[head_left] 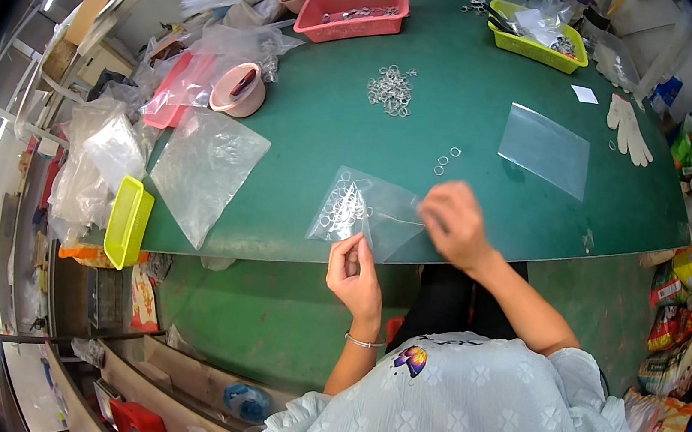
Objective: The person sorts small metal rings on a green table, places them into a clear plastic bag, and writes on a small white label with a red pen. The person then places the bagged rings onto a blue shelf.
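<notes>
A clear plastic bag (396,198) lies near the table's front edge, with several silver metal rings (347,207) bunched in its left part. A thin, pale string (402,219) crosses the bag and runs to the fingers of my right hand (454,226), which are curled and slightly blurred. My left hand (354,274) is at the bag's lower edge, thumb and fingers pinched together where a thin strand rises from them. Beyond the bag lie a few loose rings (441,165) and a larger pile of rings (392,90).
A flat clear bag (547,150) and a white glove (629,130) lie to the right. At the back stand a pink tray (353,20) and a yellow-green basket (537,52). Plastic sheets (207,169), a pink bowl (237,101) and a yellow basket (129,222) crowd the left.
</notes>
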`<state>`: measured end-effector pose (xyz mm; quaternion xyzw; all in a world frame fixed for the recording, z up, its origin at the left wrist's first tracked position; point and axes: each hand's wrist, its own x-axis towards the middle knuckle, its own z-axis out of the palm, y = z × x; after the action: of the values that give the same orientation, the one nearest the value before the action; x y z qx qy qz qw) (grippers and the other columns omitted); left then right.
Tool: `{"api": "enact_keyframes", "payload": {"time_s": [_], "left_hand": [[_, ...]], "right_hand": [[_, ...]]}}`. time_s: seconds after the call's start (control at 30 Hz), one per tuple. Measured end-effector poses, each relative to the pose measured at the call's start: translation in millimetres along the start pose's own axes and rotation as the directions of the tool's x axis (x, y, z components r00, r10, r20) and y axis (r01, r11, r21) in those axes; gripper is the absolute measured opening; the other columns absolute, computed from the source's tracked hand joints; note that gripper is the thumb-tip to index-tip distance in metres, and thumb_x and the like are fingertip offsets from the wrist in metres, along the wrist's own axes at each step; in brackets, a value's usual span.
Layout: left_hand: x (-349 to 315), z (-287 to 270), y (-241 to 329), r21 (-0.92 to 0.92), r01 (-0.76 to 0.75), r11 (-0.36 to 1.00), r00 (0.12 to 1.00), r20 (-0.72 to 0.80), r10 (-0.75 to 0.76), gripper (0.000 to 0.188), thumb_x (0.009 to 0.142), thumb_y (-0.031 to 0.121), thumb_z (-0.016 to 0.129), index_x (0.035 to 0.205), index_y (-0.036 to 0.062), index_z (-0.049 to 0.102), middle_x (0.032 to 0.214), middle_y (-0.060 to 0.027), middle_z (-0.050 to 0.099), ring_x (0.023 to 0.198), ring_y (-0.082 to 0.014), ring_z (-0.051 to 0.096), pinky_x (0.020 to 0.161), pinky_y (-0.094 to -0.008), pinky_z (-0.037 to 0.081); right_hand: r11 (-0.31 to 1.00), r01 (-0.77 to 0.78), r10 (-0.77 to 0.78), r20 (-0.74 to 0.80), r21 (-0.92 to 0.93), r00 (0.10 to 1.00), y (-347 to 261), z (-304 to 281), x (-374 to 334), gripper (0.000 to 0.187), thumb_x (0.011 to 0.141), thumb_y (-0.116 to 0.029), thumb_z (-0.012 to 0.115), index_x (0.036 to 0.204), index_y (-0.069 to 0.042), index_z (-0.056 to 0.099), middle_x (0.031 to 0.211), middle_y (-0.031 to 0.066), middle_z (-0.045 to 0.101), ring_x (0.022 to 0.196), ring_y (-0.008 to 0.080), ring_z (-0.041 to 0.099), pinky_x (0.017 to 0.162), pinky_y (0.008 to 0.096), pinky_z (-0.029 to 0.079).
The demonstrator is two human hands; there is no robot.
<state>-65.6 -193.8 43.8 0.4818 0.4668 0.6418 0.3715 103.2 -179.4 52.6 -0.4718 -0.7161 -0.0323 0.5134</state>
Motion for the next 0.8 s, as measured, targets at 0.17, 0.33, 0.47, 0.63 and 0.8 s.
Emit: {"api": "enact_keyframes", "payload": {"time_s": [0.17,0.33,0.47,0.63,0.8], "left_hand": [[0,0,-3,0.009,-0.023,1.0,1.0,0.003,0.023,0.011,0.085,-0.009,0.053,0.094,-0.0073,0.058,0.089,-0.0035,0.051,0.075,-0.0065,0.052,0.068,-0.0187,0.045],[-1,-2,-1,0.021,-0.011,1.0,1.0,-0.001,0.011,0.01,0.085,-0.009,0.053,0.094,-0.0071,0.058,0.089,-0.0033,0.051,0.074,-0.006,0.052,0.066,-0.0182,0.045],[0,1,1,-0.003,-0.014,1.0,1.0,-0.002,0.014,0.011,0.085,-0.009,0.053,0.094,-0.0071,0.058,0.089,-0.0033,0.051,0.074,-0.006,0.052,0.066,-0.0181,0.045],[0,-1,-2,0.006,-0.013,1.0,1.0,-0.005,0.013,0.011,0.085,-0.009,0.053,0.095,-0.0071,0.058,0.089,-0.0034,0.051,0.075,-0.0063,0.052,0.067,-0.0184,0.045],[0,0,-2,0.001,0.0,1.0,1.0,0.006,0.0,0.011,0.085,-0.009,0.053,0.095,-0.0074,0.058,0.089,-0.0039,0.052,0.077,-0.007,0.052,0.069,-0.019,0.046]], "right_hand": [[0.996,0.053,-0.069,0.209,0.078,0.975,-11,13,-4,0.018,0.069,-0.006,0.067,0.086,-0.005,0.06,0.091,0.0086,0.057,0.087,0.0276,0.055,0.074,0.0392,0.043],[0.948,-0.311,0.31,-0.026,-0.065,0.95,50,12,-2,0.019,0.071,-0.012,0.07,0.085,-0.002,0.062,0.1,0.0102,0.056,0.089,0.0273,0.053,0.077,0.0344,0.042],[0.896,-0.273,0.314,0.064,-0.35,0.947,88,25,-7,0.016,0.074,-0.01,0.068,0.084,0.001,0.061,0.096,0.0104,0.055,0.089,0.0271,0.051,0.077,0.0351,0.043],[0.883,-0.173,0.279,0.19,-0.436,0.941,93,27,-15,0.014,0.075,-0.01,0.066,0.083,0.001,0.061,0.086,0.0106,0.053,0.084,0.0279,0.052,0.075,0.0369,0.044],[0.925,-0.234,0.252,0.024,-0.3,0.967,92,16,-21,0.007,0.076,-0.005,0.064,0.078,0.001,0.06,0.083,0.0109,0.057,0.075,0.029,0.055,0.067,0.0372,0.044]]}}
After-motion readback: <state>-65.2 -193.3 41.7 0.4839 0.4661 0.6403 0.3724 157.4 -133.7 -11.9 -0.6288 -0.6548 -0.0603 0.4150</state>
